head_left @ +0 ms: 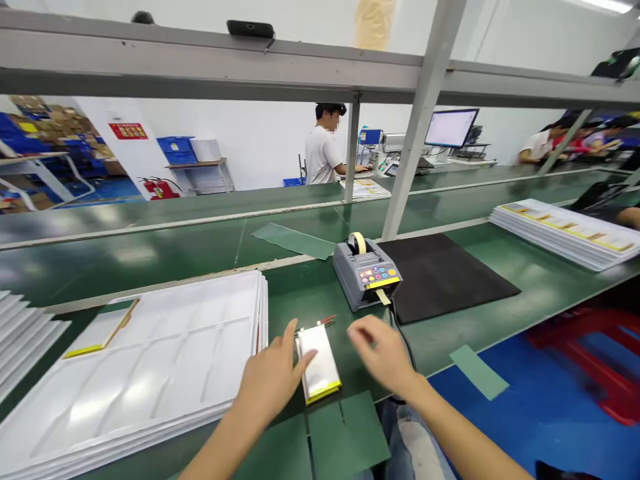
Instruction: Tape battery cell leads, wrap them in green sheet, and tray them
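Observation:
A flat white pack (320, 360) with a yellow strip along its near edge and small leads at its far end lies on the green bench. My left hand (274, 373) is at its left side, fingers apart, the thumb over its face. To the right of the pack my right hand (383, 350) hovers with its fingers curled and thumb near the index finger; whether anything is between them is too small to tell. Beyond it stands a grey tape dispenser (363, 270), a short piece of tape (383, 297) sticking out of its front.
Stacked white trays (200, 347) fill the left, one similar pack (103, 328) on top. A black mat (445, 277) lies right of the dispenser, with another tray stack (565, 230) farther right. A metal post (413, 127) rises behind. A person (323, 150) stands across the bench.

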Available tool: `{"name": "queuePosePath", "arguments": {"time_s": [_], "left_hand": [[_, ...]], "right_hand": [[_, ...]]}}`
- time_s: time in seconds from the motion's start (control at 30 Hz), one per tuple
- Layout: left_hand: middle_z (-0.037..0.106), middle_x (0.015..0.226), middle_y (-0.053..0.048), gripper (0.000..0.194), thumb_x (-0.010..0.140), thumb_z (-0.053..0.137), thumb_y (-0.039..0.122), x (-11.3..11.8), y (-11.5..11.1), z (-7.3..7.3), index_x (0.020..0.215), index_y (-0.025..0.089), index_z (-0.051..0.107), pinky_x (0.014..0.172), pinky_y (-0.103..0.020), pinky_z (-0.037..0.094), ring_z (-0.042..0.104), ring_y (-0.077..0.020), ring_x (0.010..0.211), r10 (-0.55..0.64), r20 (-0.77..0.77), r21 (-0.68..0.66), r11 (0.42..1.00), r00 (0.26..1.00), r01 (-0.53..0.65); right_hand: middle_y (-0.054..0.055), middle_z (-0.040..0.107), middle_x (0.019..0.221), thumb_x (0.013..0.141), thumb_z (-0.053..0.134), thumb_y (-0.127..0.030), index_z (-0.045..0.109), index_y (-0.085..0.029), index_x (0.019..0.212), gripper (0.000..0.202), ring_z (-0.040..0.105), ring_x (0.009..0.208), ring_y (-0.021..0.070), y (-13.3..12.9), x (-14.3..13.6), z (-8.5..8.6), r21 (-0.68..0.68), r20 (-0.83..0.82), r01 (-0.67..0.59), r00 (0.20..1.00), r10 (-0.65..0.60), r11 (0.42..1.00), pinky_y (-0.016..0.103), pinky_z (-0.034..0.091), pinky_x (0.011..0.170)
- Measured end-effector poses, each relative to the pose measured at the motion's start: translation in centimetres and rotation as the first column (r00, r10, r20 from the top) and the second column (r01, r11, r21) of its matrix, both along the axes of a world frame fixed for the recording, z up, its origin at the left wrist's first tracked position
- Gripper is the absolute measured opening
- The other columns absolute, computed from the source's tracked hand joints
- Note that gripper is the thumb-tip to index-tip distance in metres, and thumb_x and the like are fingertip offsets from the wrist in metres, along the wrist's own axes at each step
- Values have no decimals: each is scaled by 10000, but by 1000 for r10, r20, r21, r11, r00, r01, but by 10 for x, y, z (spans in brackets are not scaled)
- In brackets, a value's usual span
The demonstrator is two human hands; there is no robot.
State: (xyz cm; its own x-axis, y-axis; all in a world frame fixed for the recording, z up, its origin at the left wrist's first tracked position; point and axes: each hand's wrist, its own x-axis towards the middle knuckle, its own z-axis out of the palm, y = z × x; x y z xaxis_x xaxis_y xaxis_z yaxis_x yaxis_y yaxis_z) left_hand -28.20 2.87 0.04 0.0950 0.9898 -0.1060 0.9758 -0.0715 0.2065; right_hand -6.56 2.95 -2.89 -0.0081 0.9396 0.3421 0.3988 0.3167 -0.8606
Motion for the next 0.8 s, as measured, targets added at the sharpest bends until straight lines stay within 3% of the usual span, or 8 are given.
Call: {"name": "queuePosePath", "arguments": {"time_s": [0.07, 0.17, 0.33, 0.5, 0.57, 0.67, 0.73, 0.8], "left_hand": [[595, 1105, -188, 807, 826, 311, 650, 28, -8, -13, 1479, 204, 151, 639, -412, 453, 656, -354, 808, 17, -17, -49, 999, 1000, -18], [460, 1229, -234, 845, 813, 296, 663, 55, -9, -28, 1485, 197, 87, 651, -431, 462, 652, -360, 814, 96, -4, -41, 994, 995, -96], [420, 1198, -212, 829, 819, 346, 557, 67, -5, -35, 1478, 162, 33, 673, -421, 474, 633, -351, 880, 215, 37, -38, 976, 976, -214], [450, 1181, -197, 870, 772, 444, 469, 53, -8, -23, 1469, 126, 52, 698, -412, 483, 634, -327, 877, 265, 130, -76, 964, 956, -256], [456, 1219, -187, 926, 732, 511, 506, 40, -14, -18, 1466, 142, 81, 726, -418, 489, 617, -322, 907, 296, 274, -85, 955, 915, -284], [520, 1143, -119, 978, 665, 618, 568, 18, -32, -13, 1448, 193, 168, 705, -377, 509, 601, -250, 813, 311, 671, -191, 950, 674, -248], [576, 947, -62, 885, 661, 639, 596, 10, -48, -12, 1395, 217, 320, 712, -350, 510, 574, -209, 738, 294, 883, -287, 955, 365, -75], [582, 792, -37, 727, 670, 623, 637, 11, -65, -14, 1272, 247, 501, 699, -327, 506, 555, -192, 700, 320, 947, -322, 940, 30, 114]], "right_hand": [[36, 614, 718, 819, 570, -416, 621, -177, 777, 248, 526, 634, 164, 13, 47, -5, -102, -81, 229, 968, -238, 968, 277, 408, 608], [35, 588, 630, 781, 554, -548, 621, -138, 731, 419, 451, 487, 122, 41, 81, -13, -238, -173, 268, 934, -312, 934, 240, 331, 455], [-53, 411, 420, 645, 649, -606, 536, -161, 551, 469, 291, 367, 67, 62, 73, -22, -339, -358, 148, 893, -273, 929, 210, 182, 369], [-71, 393, 462, 647, 696, -557, 508, -178, 595, 426, 310, 413, 73, 31, 67, -33, -297, -518, 147, 805, -288, 944, 211, 222, 401], [-61, 442, 510, 691, 667, -558, 515, -180, 671, 407, 335, 423, 76, 20, 70, -36, -282, -577, 175, 755, -312, 943, 211, 252, 404], [-13, 597, 716, 729, 643, -557, 507, -194, 937, 440, 469, 502, 94, 19, 72, -35, -261, -651, 210, 683, -333, 942, 212, 368, 461], [14, 648, 855, 749, 626, -556, 387, -229, 1146, 567, 576, 615, 122, 26, 68, -31, -253, -687, 199, 652, -321, 947, 230, 448, 548], [18, 667, 880, 765, 607, -550, 251, -258, 1238, 660, 634, 682, 150, 37, 62, -26, -261, -708, 172, 634, -310, 950, 254, 484, 593]]}}
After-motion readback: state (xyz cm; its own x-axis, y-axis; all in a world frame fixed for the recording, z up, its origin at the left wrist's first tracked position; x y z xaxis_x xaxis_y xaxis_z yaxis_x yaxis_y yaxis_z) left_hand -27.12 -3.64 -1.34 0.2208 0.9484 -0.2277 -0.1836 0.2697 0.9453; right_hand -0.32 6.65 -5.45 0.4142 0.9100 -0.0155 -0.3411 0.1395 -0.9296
